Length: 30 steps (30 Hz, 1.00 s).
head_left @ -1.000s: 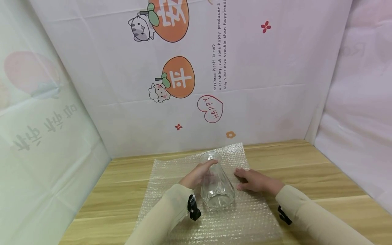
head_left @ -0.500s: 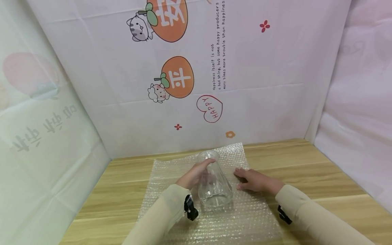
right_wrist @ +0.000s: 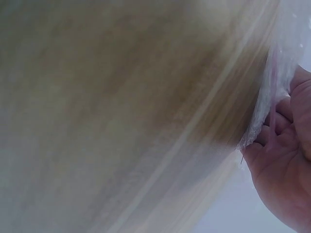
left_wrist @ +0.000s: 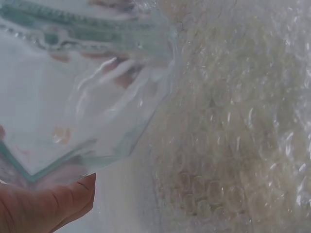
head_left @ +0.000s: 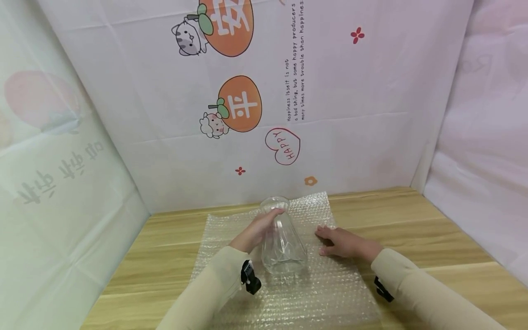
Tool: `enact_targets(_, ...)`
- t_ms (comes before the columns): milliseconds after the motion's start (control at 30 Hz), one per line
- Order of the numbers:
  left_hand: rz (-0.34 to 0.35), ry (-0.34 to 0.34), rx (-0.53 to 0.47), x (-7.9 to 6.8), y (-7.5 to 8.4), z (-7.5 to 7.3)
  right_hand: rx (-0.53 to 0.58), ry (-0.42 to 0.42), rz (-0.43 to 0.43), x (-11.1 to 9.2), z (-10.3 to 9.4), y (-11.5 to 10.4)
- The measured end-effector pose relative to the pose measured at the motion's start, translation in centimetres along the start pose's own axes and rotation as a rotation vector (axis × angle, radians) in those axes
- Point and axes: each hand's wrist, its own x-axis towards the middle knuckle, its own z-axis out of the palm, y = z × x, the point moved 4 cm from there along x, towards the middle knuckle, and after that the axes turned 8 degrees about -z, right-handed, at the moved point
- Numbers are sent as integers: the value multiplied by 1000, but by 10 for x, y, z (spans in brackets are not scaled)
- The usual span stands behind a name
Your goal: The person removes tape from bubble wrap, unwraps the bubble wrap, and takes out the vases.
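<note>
My left hand (head_left: 256, 229) grips a clear faceted glass vase (head_left: 285, 250) around its narrow neck, just below the flared rim. The vase widens toward its base, and the left fingers behind it show only dimly through the glass. Under it spreads a sheet of bubble wrap (head_left: 313, 298). My right hand (head_left: 340, 242) rests on the wrap's right edge, its thumb and fingers spread apart. In the right wrist view, the edge of the wrap partly covers that hand's fingers. Close in the left wrist view, the faceted glass vase (left_wrist: 97, 107) fills the upper left.
A wood-grain table (head_left: 412, 238) carries the wrap. Behind it stands a white printed cloth (head_left: 350, 151) with cartoon fruit, and similar cloths hang at the left and right. A black wrist camera (head_left: 250, 277) sits on the left sleeve.
My left hand has moved the vase left and toward the back. The right hand stays in its place on the wrap.
</note>
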Motion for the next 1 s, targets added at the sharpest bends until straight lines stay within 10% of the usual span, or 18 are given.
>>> enact_targets(1000, 287, 208, 15, -26, 29, -36, -33, 6, -12, 3, 4, 6)
